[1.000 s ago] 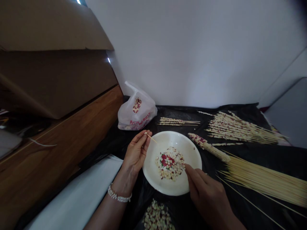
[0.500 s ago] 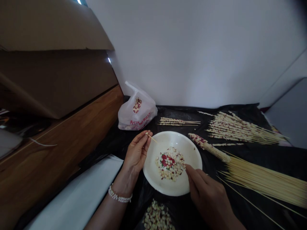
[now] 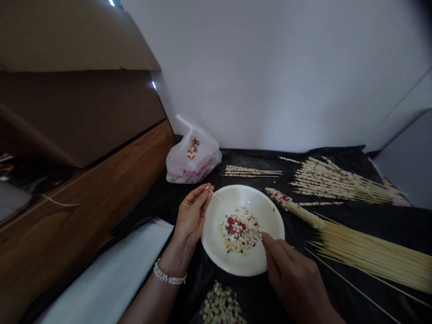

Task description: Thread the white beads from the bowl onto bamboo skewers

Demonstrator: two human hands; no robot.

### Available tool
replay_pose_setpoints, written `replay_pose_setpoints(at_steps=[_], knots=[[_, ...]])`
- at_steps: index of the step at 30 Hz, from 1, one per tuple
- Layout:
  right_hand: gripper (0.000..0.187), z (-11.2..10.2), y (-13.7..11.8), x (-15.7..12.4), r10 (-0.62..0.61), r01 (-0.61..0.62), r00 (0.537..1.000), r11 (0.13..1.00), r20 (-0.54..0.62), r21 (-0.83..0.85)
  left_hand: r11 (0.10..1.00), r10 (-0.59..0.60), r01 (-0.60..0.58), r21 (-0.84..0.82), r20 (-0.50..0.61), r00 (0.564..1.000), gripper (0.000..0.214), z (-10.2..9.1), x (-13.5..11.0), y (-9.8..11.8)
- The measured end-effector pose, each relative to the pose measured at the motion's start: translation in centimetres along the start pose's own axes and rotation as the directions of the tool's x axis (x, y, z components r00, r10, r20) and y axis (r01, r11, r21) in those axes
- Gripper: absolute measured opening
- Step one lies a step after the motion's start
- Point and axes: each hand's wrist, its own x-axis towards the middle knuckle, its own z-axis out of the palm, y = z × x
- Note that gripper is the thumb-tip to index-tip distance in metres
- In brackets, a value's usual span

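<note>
My left hand (image 3: 193,213) is at the left rim of a white bowl (image 3: 275,225), its thumb and fingers pinched on a thin wooden skewer (image 3: 214,194). A pale corn kernel shows at the fingertips. The skewer slants down to the right over the bowl; the hand hides its other end. Corn kernels (image 3: 248,240), cream with dark red bits, lie in the bowl around a red printed flower. My right hand (image 3: 293,272) reaches over the right rim, thumb and forefinger closed together at the kernels. What is between those fingertips is too small to make out.
Behind the bowl are a white plastic bag (image 3: 194,164) and a few kernel-strung skewers (image 3: 243,171). Right lie a larger strung pile (image 3: 324,180), a partly stripped corncob (image 3: 293,207) and bare skewers (image 3: 374,252). More kernels (image 3: 222,306) lie in front; a cardboard box (image 3: 81,108) stands left.
My left hand has shifted very slightly, and the skewer in it with it. My right hand stays nearly still at the kernels in the bowl.
</note>
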Motion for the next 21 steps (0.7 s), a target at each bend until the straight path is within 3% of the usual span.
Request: replay_pose_setpoints(at_steps=[11,14,21], knots=[[0.034,0.02,0.06,-0.3,0.017,-0.017,1.0,1.0,-0.003,0.015,0.997,0.056,-0.059,0.052,0.046,0.997,0.022,-0.08,-0.2,-0.64],[0.034,-0.01,-0.02,-0.28,0.01,-0.01,1.0,1.0,-0.006,0.025,1.0,-0.014,0.015,-0.008,0.037,0.999,0.027,0.06,-0.27,-0.37],[0.034,-0.1,-0.06,-0.12,0.009,-0.008,1.0,0.999,-0.021,0.041,0.964,-0.21,0.215,-0.154,0.049,0.977,0.015,0.12,-0.03,0.21]])
